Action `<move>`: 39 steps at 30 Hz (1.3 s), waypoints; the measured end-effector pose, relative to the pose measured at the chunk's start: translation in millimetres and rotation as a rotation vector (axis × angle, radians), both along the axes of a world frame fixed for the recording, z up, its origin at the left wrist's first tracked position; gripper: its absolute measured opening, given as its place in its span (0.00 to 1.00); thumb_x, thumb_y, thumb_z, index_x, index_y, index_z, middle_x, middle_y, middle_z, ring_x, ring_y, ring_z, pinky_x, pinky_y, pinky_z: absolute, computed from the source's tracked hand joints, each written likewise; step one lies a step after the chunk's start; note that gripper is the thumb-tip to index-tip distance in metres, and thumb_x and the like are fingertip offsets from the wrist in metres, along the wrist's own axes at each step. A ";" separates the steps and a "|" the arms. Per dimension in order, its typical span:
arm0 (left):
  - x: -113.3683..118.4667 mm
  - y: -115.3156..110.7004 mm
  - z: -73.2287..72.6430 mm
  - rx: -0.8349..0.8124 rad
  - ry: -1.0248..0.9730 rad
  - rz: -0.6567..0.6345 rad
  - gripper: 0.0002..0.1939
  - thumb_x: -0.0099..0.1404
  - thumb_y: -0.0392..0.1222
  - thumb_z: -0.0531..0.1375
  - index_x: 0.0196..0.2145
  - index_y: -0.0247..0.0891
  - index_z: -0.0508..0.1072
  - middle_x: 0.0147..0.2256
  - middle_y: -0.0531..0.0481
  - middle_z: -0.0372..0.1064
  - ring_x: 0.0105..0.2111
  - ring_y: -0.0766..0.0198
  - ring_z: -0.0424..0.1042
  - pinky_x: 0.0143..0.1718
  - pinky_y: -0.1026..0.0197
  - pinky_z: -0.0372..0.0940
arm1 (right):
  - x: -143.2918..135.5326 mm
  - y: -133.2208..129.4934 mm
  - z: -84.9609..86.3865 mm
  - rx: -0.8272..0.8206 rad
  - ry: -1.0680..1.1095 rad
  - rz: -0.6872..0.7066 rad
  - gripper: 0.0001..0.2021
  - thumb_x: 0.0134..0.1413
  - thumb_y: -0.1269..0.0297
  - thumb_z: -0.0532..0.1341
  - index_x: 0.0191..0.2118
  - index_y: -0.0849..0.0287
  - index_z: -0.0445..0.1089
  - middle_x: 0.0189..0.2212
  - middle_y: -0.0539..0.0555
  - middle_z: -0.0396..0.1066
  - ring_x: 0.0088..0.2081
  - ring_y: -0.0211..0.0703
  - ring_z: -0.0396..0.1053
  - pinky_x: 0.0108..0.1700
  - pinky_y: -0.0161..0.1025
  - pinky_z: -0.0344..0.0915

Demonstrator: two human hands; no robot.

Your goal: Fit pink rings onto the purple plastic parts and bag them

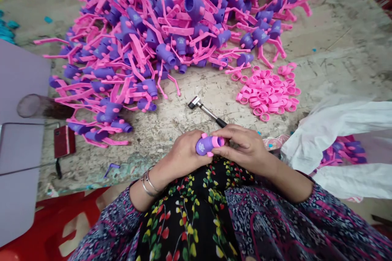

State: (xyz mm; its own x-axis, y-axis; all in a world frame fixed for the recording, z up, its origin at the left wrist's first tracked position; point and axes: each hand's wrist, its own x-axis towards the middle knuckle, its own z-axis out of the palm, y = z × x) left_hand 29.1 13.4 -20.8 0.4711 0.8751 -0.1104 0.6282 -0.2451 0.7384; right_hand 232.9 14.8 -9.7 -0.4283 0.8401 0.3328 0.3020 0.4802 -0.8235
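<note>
Floral cloth (183,220) below rounded, pink-ringed purple piece (205,146)

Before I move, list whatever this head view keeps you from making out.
Head view: back of the purple piece, covered by the left hand.
Head view: handle end of the hammer, apparently behind the right hand.
Head view: far side of the heap of parts, cut off by the top edge.
Head view: how full the white bag is, hidden by its folds.
Head view: the pale print on the purple piece, too small to read.
</note>
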 end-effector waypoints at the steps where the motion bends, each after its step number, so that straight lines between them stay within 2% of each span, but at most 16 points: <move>1: 0.0 -0.3 -0.5 0.004 0.003 0.002 0.10 0.53 0.43 0.63 0.29 0.39 0.65 0.26 0.56 0.65 0.25 0.67 0.64 0.25 0.63 0.57 | 0.2 0.5 0.2 -0.004 -0.002 0.002 0.12 0.57 0.63 0.65 0.47 0.58 0.72 0.33 0.51 0.75 0.31 0.35 0.70 0.33 0.33 0.67; 10: 1.6 -2.2 -2.1 0.063 0.097 0.022 0.11 0.55 0.47 0.63 0.31 0.39 0.66 0.27 0.55 0.67 0.25 0.66 0.65 0.26 0.62 0.59 | 5.6 3.8 2.8 -0.039 -0.058 0.034 0.12 0.59 0.61 0.63 0.46 0.59 0.72 0.30 0.51 0.73 0.30 0.36 0.68 0.32 0.34 0.65; 14: 2.9 0.7 1.8 0.157 0.197 -0.014 0.14 0.54 0.50 0.64 0.31 0.40 0.67 0.27 0.53 0.68 0.26 0.63 0.67 0.27 0.60 0.61 | 7.0 7.7 -0.8 -0.140 0.067 0.059 0.15 0.60 0.54 0.61 0.46 0.58 0.74 0.34 0.53 0.70 0.35 0.39 0.69 0.37 0.37 0.67; 17: 6.2 3.6 8.2 0.227 0.292 -0.084 0.15 0.55 0.52 0.63 0.32 0.39 0.69 0.29 0.50 0.70 0.29 0.58 0.70 0.31 0.56 0.63 | -2.3 8.2 -7.9 -0.405 0.260 -0.034 0.21 0.64 0.46 0.52 0.46 0.55 0.74 0.39 0.56 0.71 0.43 0.42 0.70 0.44 0.41 0.68; 20: 10.2 4.1 15.3 0.295 0.374 -0.157 0.16 0.57 0.53 0.62 0.34 0.38 0.70 0.31 0.46 0.73 0.33 0.53 0.73 0.35 0.52 0.66 | -19.8 5.5 -14.4 -0.784 0.514 -0.103 0.24 0.67 0.46 0.47 0.46 0.56 0.74 0.42 0.57 0.73 0.44 0.42 0.71 0.47 0.42 0.69; 23: 12.8 1.7 21.2 0.350 0.480 -0.197 0.18 0.58 0.54 0.61 0.37 0.37 0.72 0.34 0.43 0.75 0.34 0.51 0.74 0.35 0.52 0.66 | -33.1 1.6 -16.8 -1.084 0.746 -0.085 0.22 0.65 0.48 0.51 0.43 0.60 0.74 0.40 0.58 0.75 0.42 0.41 0.73 0.46 0.42 0.70; 25: 14.4 -0.8 24.0 0.358 0.547 -0.223 0.19 0.59 0.55 0.60 0.40 0.36 0.72 0.35 0.41 0.75 0.32 0.50 0.75 0.33 0.52 0.66 | -35.7 -1.2 -17.2 -1.188 0.831 -0.085 0.17 0.63 0.53 0.56 0.41 0.61 0.74 0.39 0.58 0.76 0.39 0.40 0.73 0.43 0.40 0.71; 29: 18.4 -5.2 25.4 0.320 0.598 -0.298 0.21 0.59 0.55 0.59 0.40 0.34 0.73 0.32 0.40 0.75 0.29 0.49 0.75 0.29 0.51 0.65 | -33.0 -7.9 -20.5 -1.255 0.844 -0.115 0.11 0.59 0.60 0.60 0.41 0.61 0.74 0.35 0.56 0.75 0.34 0.39 0.71 0.36 0.37 0.70; 34: 22.7 -8.7 20.0 0.277 0.599 -0.320 0.21 0.58 0.54 0.60 0.41 0.33 0.73 0.31 0.39 0.75 0.28 0.48 0.75 0.29 0.51 0.66 | -32.9 -14.2 -27.8 -1.238 0.858 -0.183 0.10 0.55 0.62 0.63 0.41 0.61 0.74 0.33 0.54 0.74 0.32 0.38 0.70 0.34 0.34 0.69; 37: 24.1 -6.9 17.7 0.252 0.572 -0.323 0.20 0.58 0.54 0.60 0.40 0.34 0.72 0.32 0.40 0.75 0.29 0.48 0.75 0.30 0.51 0.66 | -32.8 -12.2 -29.1 -1.237 0.837 -0.177 0.13 0.56 0.57 0.63 0.41 0.61 0.73 0.32 0.54 0.74 0.32 0.38 0.71 0.34 0.35 0.69; 39: 23.8 -3.1 17.5 0.229 0.529 -0.302 0.19 0.58 0.53 0.60 0.40 0.35 0.72 0.33 0.41 0.75 0.31 0.48 0.75 0.32 0.51 0.66 | -29.4 -8.7 -28.1 -1.232 0.783 -0.138 0.19 0.61 0.49 0.57 0.42 0.60 0.73 0.34 0.56 0.74 0.35 0.40 0.72 0.38 0.38 0.71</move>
State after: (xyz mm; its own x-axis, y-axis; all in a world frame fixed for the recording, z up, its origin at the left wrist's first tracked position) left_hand 52.9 10.4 -3.3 0.6333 0.7416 -0.2212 0.7715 -0.5822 0.2566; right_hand 203.5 6.0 -37.7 -0.3743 0.7774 -0.5055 -0.4210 -0.6282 -0.6543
